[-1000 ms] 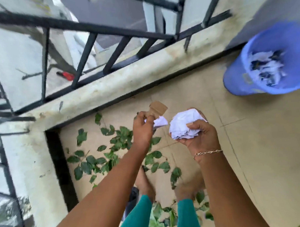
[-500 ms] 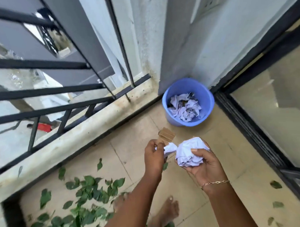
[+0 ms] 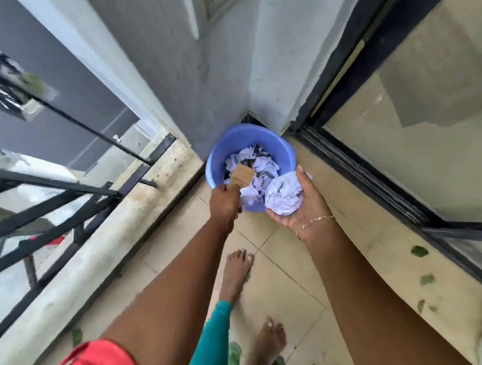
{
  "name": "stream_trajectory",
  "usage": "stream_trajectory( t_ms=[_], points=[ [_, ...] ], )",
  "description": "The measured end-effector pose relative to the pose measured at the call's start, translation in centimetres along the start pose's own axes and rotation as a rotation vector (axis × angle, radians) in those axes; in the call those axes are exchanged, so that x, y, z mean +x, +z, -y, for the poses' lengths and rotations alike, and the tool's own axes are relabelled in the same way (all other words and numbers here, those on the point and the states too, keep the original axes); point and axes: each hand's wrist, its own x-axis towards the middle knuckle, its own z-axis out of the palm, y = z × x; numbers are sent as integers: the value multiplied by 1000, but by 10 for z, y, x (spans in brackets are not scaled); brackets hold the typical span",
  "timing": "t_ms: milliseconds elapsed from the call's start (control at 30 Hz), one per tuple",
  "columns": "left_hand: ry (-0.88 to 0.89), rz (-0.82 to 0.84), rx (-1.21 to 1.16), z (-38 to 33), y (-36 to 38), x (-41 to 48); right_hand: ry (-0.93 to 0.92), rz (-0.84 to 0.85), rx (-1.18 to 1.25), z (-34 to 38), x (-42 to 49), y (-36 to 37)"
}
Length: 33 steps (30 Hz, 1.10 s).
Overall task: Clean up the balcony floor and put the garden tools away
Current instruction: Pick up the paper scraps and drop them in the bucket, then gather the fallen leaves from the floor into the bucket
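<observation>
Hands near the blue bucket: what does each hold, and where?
Left hand pinches a cardboard piece by its lower edge; right hand cups crumpled paper underneath.

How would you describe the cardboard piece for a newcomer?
Find the blue bucket standing in the wall corner beside the sliding door. Over its rim, the left hand holds a small flat cardboard piece. It is the only brown, ribbed thing among white crumpled paper, like the wad in the right hand.
</observation>
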Motion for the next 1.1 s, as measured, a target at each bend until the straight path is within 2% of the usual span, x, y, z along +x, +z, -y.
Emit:
stream_trajectory(
  t_ms=[67, 167, 267, 367, 433, 467, 600, 700, 900, 967, 1033, 1100],
  points=[
    [-33, 75, 24, -17, 0, 14, -3, -2, -12, 9, 20, 11],
    [-160, 239, -88, -43, 3, 26, -8, -73, -46, 18, 43, 19],
    [-107, 243, -117, -51, 5, 34, 4, -165, -64, 20, 57, 17],
    [238, 188, 386, -35, -2, 40, -184, -353, -254, 15, 58, 2],
    [431, 244, 724, -17, -6, 37, -320, -510, -486, 6, 43, -13],
    [498, 284, 809, -10, -7, 35, -368, -570, -593, -1, 33, -19],
    [603, 311, 886, 8, -6, 8, -466, -708, -877, -40, -11, -49],
    [597, 363, 955, 22, -4, -14, -488, -785, -1006, -76, -34, -68],
    [648, 453, 1160, 50, -11, -77, -523, -888, -993, -146, -103, -95],
    [698, 490, 1251, 56, -19, -111, -553, -975, -984, -173, -138, -111],
    [757, 548, 1272, 63, -26, -149, -485, -1048, -904, -198, -183, -122],
    [813, 592, 1389, 74, -31, -185, -431, -1125, -821, -219, -231, -130]
  ],
)
